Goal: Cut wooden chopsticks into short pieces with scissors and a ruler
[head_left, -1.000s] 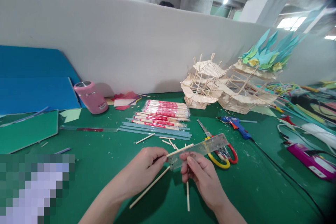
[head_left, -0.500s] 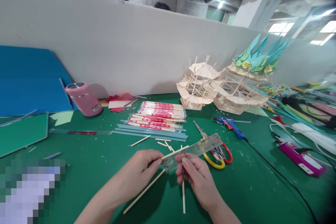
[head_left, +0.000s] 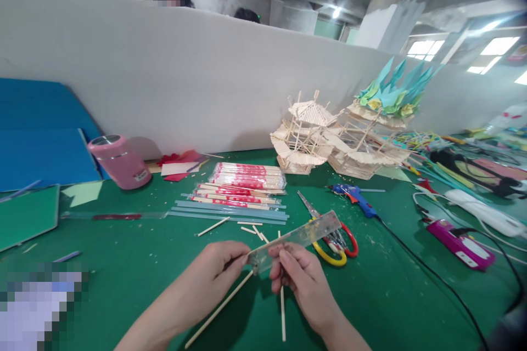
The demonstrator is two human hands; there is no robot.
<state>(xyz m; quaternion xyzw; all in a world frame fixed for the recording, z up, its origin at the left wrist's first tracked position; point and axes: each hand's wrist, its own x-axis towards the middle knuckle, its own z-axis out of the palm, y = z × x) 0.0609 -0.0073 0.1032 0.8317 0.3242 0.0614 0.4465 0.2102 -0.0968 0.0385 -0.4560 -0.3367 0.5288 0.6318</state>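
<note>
My right hand [head_left: 302, 279] grips a clear plastic ruler [head_left: 317, 230] between thumb and fingers, tilted up to the right. My left hand [head_left: 218, 271] is closed in a pinch at the ruler's left end, on a thin wooden stick [head_left: 263, 247] that lies along the ruler's upper edge; the fingers hide the stick's near end. Below the hands, one long wooden stick [head_left: 218, 310] slants across the green table, and another wooden stick [head_left: 282, 315] runs under my right hand. Scissors [head_left: 329, 249] with red and yellow handles lie just beyond the ruler, partly covered by it.
Short cut sticks [head_left: 249, 230], blue glue sticks [head_left: 230, 212] and wrapped stick bundles [head_left: 249, 175] lie ahead. A blue glue gun [head_left: 358, 200] with its cord is on the right, near a purple power strip [head_left: 459, 244]. Stick-built models [head_left: 304, 142] and a pink cup [head_left: 121, 162] stand behind.
The stick in my left hand now sits closer along the ruler's edge, with less of it showing. My view has turned slightly right; both hands keep their grips.
</note>
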